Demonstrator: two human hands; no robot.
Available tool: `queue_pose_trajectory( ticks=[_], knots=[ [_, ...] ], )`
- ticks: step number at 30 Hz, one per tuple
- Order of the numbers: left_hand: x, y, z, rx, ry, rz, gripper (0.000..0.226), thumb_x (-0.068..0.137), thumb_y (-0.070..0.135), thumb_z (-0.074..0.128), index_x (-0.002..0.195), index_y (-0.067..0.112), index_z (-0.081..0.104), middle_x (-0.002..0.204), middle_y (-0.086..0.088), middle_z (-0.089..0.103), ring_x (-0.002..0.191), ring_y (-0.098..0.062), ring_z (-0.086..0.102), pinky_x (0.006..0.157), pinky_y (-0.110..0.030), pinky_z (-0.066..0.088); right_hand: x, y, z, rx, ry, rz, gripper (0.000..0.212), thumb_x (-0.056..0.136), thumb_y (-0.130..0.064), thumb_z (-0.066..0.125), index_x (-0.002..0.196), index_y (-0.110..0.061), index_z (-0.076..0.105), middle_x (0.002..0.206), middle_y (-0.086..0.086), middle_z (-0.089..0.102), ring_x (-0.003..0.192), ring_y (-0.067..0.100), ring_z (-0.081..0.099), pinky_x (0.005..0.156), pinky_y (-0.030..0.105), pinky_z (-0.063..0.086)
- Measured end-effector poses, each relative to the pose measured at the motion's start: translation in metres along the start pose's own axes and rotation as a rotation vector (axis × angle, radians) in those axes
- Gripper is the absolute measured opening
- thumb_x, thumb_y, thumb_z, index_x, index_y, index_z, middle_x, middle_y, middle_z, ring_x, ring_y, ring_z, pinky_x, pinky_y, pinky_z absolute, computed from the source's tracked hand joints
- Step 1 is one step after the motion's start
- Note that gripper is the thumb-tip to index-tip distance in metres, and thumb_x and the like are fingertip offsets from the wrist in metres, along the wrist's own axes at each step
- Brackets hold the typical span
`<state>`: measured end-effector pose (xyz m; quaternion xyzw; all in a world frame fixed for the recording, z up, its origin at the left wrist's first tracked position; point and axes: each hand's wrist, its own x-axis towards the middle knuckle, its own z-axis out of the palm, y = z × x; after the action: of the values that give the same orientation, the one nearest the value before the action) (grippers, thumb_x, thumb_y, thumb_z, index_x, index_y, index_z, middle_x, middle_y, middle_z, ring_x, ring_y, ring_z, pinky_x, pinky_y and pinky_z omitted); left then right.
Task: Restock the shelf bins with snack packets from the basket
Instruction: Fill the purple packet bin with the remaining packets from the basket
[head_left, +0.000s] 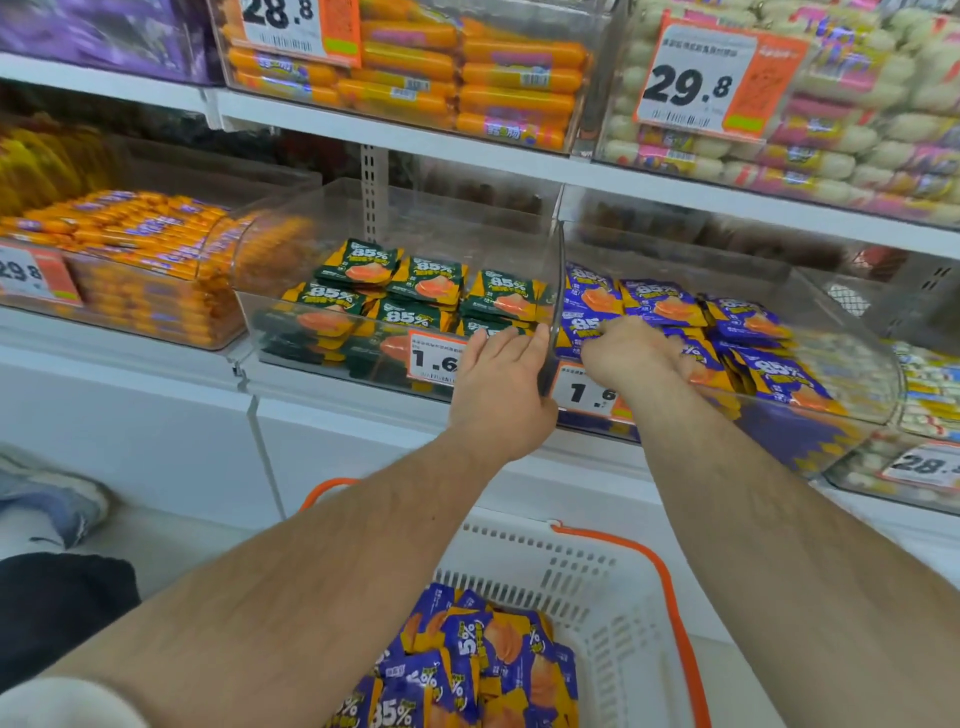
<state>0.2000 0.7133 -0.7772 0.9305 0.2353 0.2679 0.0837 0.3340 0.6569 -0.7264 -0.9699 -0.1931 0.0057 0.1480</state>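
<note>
A white basket (587, 558) with orange handles sits below me, holding several purple snack packets (470, 660). On the middle shelf, a clear bin (857, 364) holds several matching purple packets (758, 332). My right hand (631, 351) reaches into this bin, its fingers curled down around purple packets at the front left. The neighbouring clear bin (291, 332) holds green packets (421, 293). My left hand (498, 382) grips the front rim of the green bin where it meets the purple bin, fingers hooked over the edge.
Bins of orange sausages (130, 249) stand to the left, with more sausage bins (467, 78) on the shelf above. Price tags (434, 358) hang on the bin fronts. A person's shoe (49, 493) is on the floor at the left.
</note>
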Motion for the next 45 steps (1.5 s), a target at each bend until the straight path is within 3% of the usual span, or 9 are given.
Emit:
queue_pose_trajectory(
  ticks=[4, 6, 8, 11, 14, 19, 35, 39, 45],
  knots=[
    [-0.024, -0.013, -0.002, -0.111, 0.189, 0.141, 0.07, 0.083, 0.024, 0.054, 0.149, 0.008, 0.036, 0.155, -0.004, 0.036, 0.147, -0.022, 0.021, 0.12, -0.039, 0.004, -0.05, 0.011, 0.017, 0.396, 0.838, -0.34, 0.035, 0.08, -0.019, 0.059, 0.113, -0.019, 0.068, 0.142, 0.019, 0.045, 0.128, 0.039, 0.043, 0.098, 0.044, 0.031],
    [-0.057, -0.024, 0.006, -0.22, 0.288, 0.167, 0.062, 0.077, 0.022, 0.05, 0.137, 0.005, 0.052, 0.145, -0.008, 0.049, 0.139, -0.023, 0.034, 0.117, -0.036, 0.015, -0.065, 0.014, 0.045, 0.572, 1.015, -0.436, 0.027, 0.071, -0.017, 0.058, 0.095, -0.011, 0.07, 0.116, 0.017, 0.06, 0.106, 0.035, 0.055, 0.082, 0.036, 0.034],
    [-0.096, -0.034, 0.021, -0.302, 0.195, 0.081, 0.055, 0.078, 0.021, 0.049, 0.129, 0.006, 0.059, 0.135, -0.009, 0.058, 0.13, -0.025, 0.045, 0.112, -0.029, 0.021, -0.078, 0.015, 0.084, 0.789, 0.885, -0.3, 0.021, 0.071, -0.015, 0.056, 0.086, -0.008, 0.069, 0.097, 0.013, 0.063, 0.09, 0.025, 0.054, 0.073, 0.034, 0.037],
    [-0.144, -0.045, 0.04, -0.416, -0.156, -0.224, 0.042, 0.088, 0.014, 0.052, 0.13, 0.016, 0.059, 0.127, 0.0, 0.062, 0.11, -0.018, 0.057, 0.104, -0.027, 0.036, -0.108, 0.025, 0.151, 0.993, 0.273, 0.126, 0.016, 0.087, -0.004, 0.053, 0.092, -0.008, 0.067, 0.09, 0.005, 0.062, 0.081, 0.016, 0.049, 0.066, 0.02, 0.034],
    [-0.179, -0.058, 0.061, -0.486, -0.354, -0.442, 0.038, 0.092, 0.01, 0.053, 0.127, 0.021, 0.058, 0.113, 0.012, 0.065, 0.081, -0.006, 0.057, 0.085, -0.028, 0.049, -0.144, 0.058, 0.227, 0.704, -0.207, 0.251, 0.017, 0.092, -0.007, 0.05, 0.086, -0.013, 0.065, 0.081, 0.005, 0.057, 0.078, 0.023, 0.051, 0.063, 0.023, 0.03],
    [-0.209, -0.077, 0.078, -0.501, -0.498, -0.661, 0.029, 0.095, 0.016, 0.053, 0.121, 0.025, 0.059, 0.103, 0.014, 0.064, 0.1, -0.011, 0.061, 0.089, -0.032, 0.05, -0.2, 0.107, 0.302, 0.275, -0.735, 0.213, 0.025, 0.086, -0.008, 0.049, 0.062, -0.012, 0.044, 0.062, 0.008, 0.045, 0.053, 0.021, 0.039, 0.047, 0.028, 0.034],
    [-0.225, -0.081, 0.075, -0.403, -0.596, -0.726, 0.028, 0.096, 0.013, 0.048, 0.119, 0.026, 0.058, 0.103, 0.015, 0.063, 0.099, -0.008, 0.058, 0.083, -0.027, 0.049, -0.227, 0.109, 0.308, 0.167, -0.874, 0.266, 0.034, 0.092, -0.01, 0.05, 0.062, -0.017, 0.033, 0.062, -0.002, 0.033, 0.051, 0.012, 0.03, 0.041, 0.022, 0.025],
    [-0.225, -0.081, 0.074, -0.442, -0.599, -0.752, 0.027, 0.095, 0.013, 0.047, 0.115, 0.029, 0.057, 0.107, 0.014, 0.064, 0.093, -0.007, 0.06, 0.069, -0.021, 0.046, -0.208, 0.108, 0.289, 0.355, -0.951, 0.33, 0.037, 0.098, -0.006, 0.05, 0.065, -0.017, 0.036, 0.068, -0.002, 0.04, 0.055, 0.009, 0.039, 0.045, 0.016, 0.042],
    [-0.222, -0.073, 0.078, -0.606, -0.46, -1.032, 0.053, 0.095, 0.021, 0.055, 0.145, 0.015, 0.039, 0.138, -0.002, 0.051, 0.098, -0.032, 0.063, 0.08, -0.043, 0.051, -0.171, 0.094, 0.249, 0.565, -0.843, 0.401, 0.017, 0.093, -0.004, 0.057, 0.079, -0.012, 0.054, 0.072, 0.002, 0.052, 0.052, 0.016, 0.055, 0.049, 0.027, 0.049]
  ],
)
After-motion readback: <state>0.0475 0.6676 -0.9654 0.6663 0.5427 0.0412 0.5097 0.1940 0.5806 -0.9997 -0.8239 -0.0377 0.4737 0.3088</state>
